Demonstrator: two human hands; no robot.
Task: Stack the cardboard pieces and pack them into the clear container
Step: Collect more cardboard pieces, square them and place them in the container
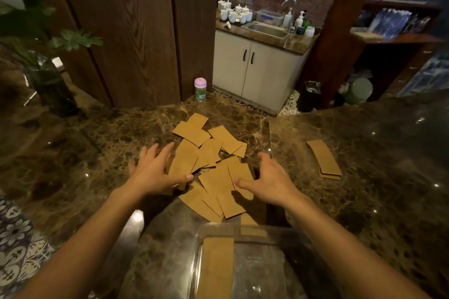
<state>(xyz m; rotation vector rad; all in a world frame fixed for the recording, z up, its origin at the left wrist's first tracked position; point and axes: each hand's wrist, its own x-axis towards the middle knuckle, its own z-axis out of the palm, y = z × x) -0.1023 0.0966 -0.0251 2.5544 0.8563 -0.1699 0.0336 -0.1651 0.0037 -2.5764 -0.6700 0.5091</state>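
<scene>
Left hand point(155, 172) and right hand point(269, 182) flank the scattered cardboard pieces point(213, 165), fingers splayed wide and holding nothing. The heap stretches away from the person, and the left hand looks nearer to it. The clear container point(197, 250) sits behind the wrists, toward the body.

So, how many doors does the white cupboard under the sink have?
2. The left door and the right door sit side by side below the sink, both shut. No further door shows.
</scene>
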